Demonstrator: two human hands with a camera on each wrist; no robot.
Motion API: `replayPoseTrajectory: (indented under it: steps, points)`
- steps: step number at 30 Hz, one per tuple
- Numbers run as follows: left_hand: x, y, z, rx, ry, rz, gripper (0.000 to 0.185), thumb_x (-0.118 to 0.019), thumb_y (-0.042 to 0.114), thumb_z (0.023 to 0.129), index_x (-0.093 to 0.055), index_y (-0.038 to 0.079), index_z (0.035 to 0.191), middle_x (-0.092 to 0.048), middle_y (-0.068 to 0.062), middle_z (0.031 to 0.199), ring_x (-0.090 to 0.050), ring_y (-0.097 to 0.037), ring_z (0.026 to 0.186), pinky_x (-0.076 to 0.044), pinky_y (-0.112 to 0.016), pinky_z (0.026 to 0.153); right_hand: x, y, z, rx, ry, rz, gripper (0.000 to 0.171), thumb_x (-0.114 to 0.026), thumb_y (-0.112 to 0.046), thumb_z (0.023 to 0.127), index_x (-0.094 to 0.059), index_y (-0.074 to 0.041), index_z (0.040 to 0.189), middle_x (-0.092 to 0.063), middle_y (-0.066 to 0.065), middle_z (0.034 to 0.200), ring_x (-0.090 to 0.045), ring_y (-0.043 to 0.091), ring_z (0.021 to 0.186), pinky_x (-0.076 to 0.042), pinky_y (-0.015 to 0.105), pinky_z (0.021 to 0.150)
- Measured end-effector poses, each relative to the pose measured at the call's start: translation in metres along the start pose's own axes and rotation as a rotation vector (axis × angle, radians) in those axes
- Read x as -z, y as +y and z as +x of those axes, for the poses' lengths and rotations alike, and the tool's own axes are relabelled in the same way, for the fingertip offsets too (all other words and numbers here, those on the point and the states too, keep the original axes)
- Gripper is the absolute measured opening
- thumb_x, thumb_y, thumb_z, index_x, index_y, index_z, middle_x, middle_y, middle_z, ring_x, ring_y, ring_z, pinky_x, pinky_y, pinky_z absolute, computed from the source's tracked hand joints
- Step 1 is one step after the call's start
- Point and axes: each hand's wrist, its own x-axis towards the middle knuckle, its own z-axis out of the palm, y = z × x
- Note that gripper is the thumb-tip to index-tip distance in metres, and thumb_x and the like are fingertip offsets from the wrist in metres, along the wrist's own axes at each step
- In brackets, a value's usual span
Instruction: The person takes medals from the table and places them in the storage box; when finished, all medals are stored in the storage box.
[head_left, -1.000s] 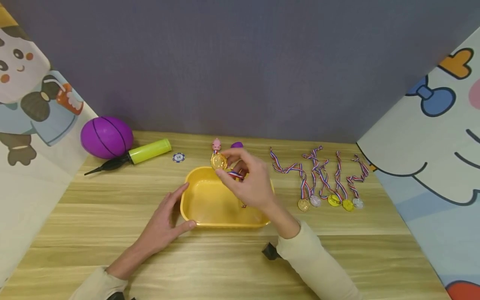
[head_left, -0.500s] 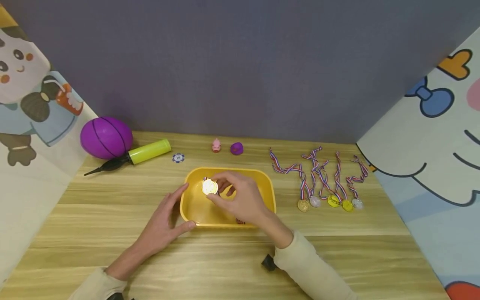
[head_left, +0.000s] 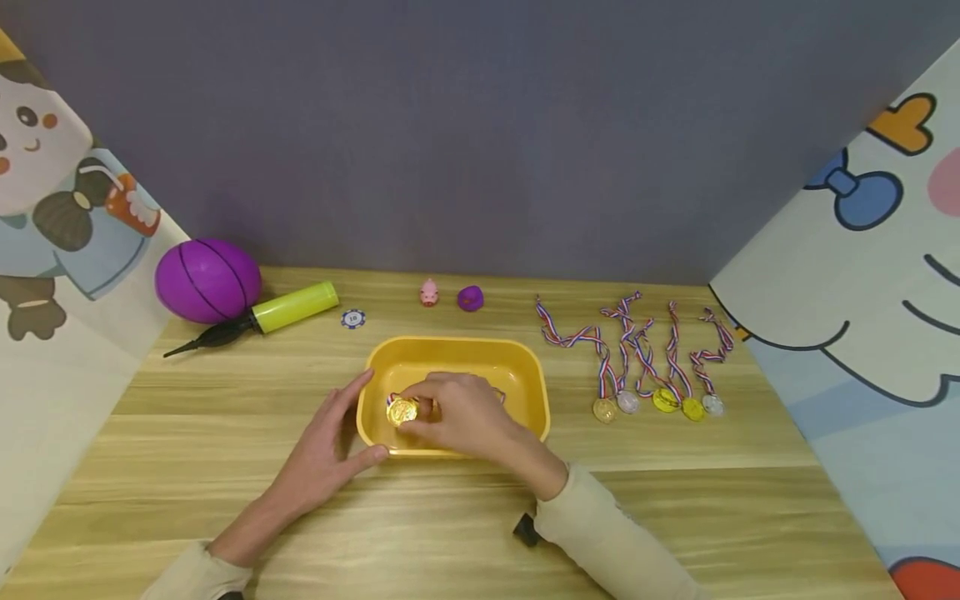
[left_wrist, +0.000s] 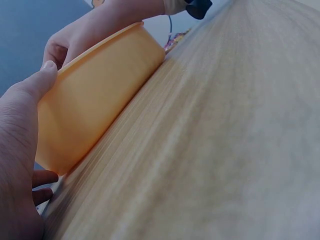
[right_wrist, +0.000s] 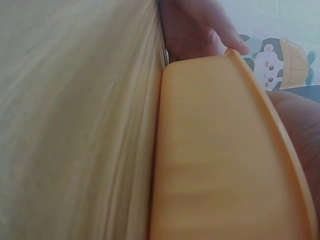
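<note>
Gold medal: lower than a moment ago, inside the yellow tray, centre frame.
Right hand: pinching the medal's edge.
Left hand: spread, touching the tray's left end.
Placement: looks nearly complete.

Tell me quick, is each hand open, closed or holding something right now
Left hand: holding the yellow tub at its left end, thumb on the rim.
Right hand: pinching a gold medal.
</note>
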Motion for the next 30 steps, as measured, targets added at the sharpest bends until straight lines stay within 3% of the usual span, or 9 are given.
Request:
replayPoseTrajectory:
  steps: [5, 11, 15, 20, 23, 30]
  points:
    - [0.000, 0.000, 0.000, 0.001, -0.003, 0.001, 0.106, -0.089, 0.038, 0.093, -0.027, 0.032, 0.178, -0.044, -0.022, 0.173, -0.038, -0.054, 0.158, -0.021, -0.080, 0.129, -0.002, -0.002, 0.004, 0.014, -0.054, -0.018, 0.033, -0.093, -0.032, 0.094, -0.085, -0.016, 0.121, -0.066, -0.011, 0.082, -0.054, 0.001, 0.072, -0.048, 0.019, 0.066]
    - [0.000, -0.002, 0.000, -0.019, -0.005, 0.005, 0.105, -0.088, 0.037, 0.094, -0.025, 0.030, 0.178, -0.043, -0.020, 0.174, -0.038, -0.051, 0.159, -0.012, -0.056, 0.140, -0.004, -0.004, 0.011, 0.031, -0.148, -0.092, 0.018, -0.090, -0.034, 0.096, -0.083, -0.022, 0.107, -0.058, -0.015, 0.074, -0.050, 0.001, 0.067, -0.041, 0.018, 0.060]
    - [0.000, -0.003, 0.000, -0.009, -0.004, 0.003, 0.104, -0.087, 0.039, 0.095, -0.025, 0.032, 0.178, -0.041, -0.019, 0.175, -0.036, -0.052, 0.160, -0.012, -0.056, 0.140, -0.005, -0.005, 0.018, 0.014, -0.225, -0.102, 0.011, -0.088, -0.032, 0.098, -0.081, -0.023, 0.096, -0.052, -0.015, 0.067, -0.045, 0.001, 0.062, -0.036, 0.019, 0.056]
    - [-0.001, -0.003, 0.000, -0.033, 0.001, 0.012, 0.106, -0.089, 0.038, 0.094, -0.026, 0.029, 0.178, -0.044, -0.020, 0.174, -0.040, -0.050, 0.158, -0.011, -0.047, 0.141, -0.009, -0.004, 0.022, -0.008, -0.291, -0.055, 0.002, -0.087, -0.021, 0.098, -0.085, -0.020, 0.098, -0.054, -0.016, 0.064, -0.047, 0.001, 0.060, -0.039, 0.017, 0.058]
    - [-0.001, -0.003, 0.000, -0.040, 0.002, 0.018, 0.106, -0.089, 0.037, 0.093, -0.026, 0.029, 0.178, -0.045, -0.020, 0.173, -0.041, -0.050, 0.158, -0.009, -0.041, 0.141, -0.009, -0.002, 0.022, -0.004, -0.284, -0.019, 0.003, -0.085, -0.015, 0.099, -0.086, -0.017, 0.101, -0.059, -0.016, 0.067, -0.050, 0.001, 0.062, -0.042, 0.016, 0.060]
    - [0.000, -0.001, -0.001, -0.010, -0.005, 0.012, 0.106, -0.089, 0.036, 0.093, -0.025, 0.031, 0.178, -0.042, -0.020, 0.175, -0.036, -0.052, 0.160, -0.012, -0.059, 0.139, -0.002, -0.003, 0.016, 0.016, -0.231, 0.008, 0.015, -0.080, -0.006, 0.098, -0.088, -0.017, 0.106, -0.063, -0.014, 0.073, -0.045, -0.002, 0.060, -0.036, 0.015, 0.056]
